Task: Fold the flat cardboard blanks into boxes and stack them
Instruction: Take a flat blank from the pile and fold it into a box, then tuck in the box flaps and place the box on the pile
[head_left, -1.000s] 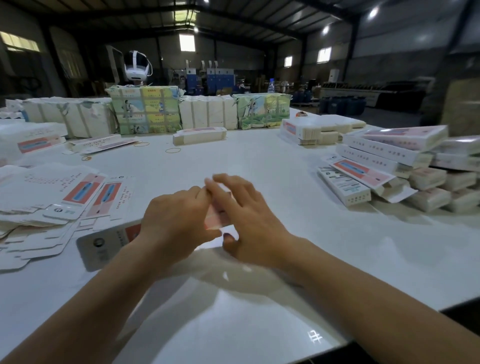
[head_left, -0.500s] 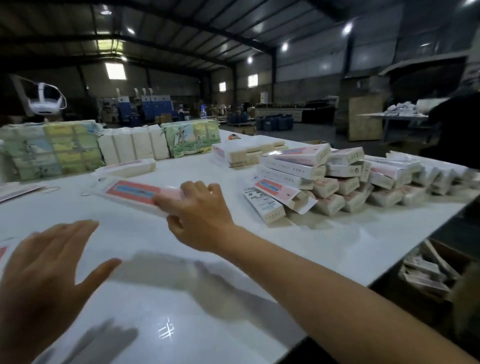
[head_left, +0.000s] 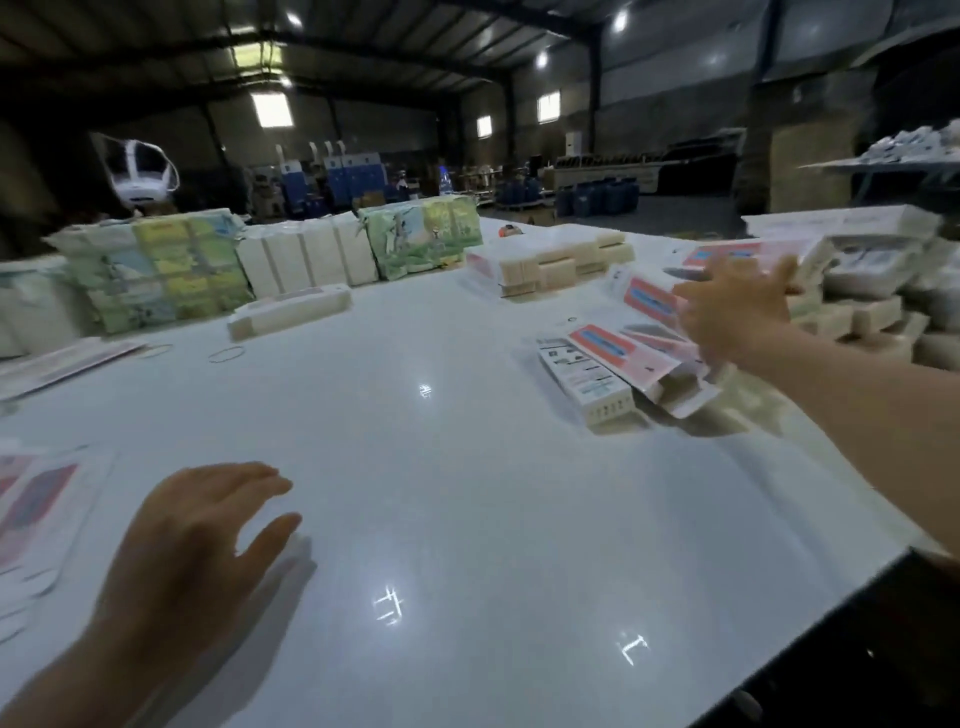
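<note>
A dim warehouse is seen behind a glossy white worktop, with wrapped bundles lined along its far edge. The right hand, which half a second ago gripped a folded box over the middle of the worktop, is now stretched out to the pile of folded boxes at the right, fingers spread; whether the box is still held cannot be told through the blur. The left hand is kept low over the near worktop, open and holding nothing, as before. Flat cardboard blanks are seen just beside it at the left edge.
</note>
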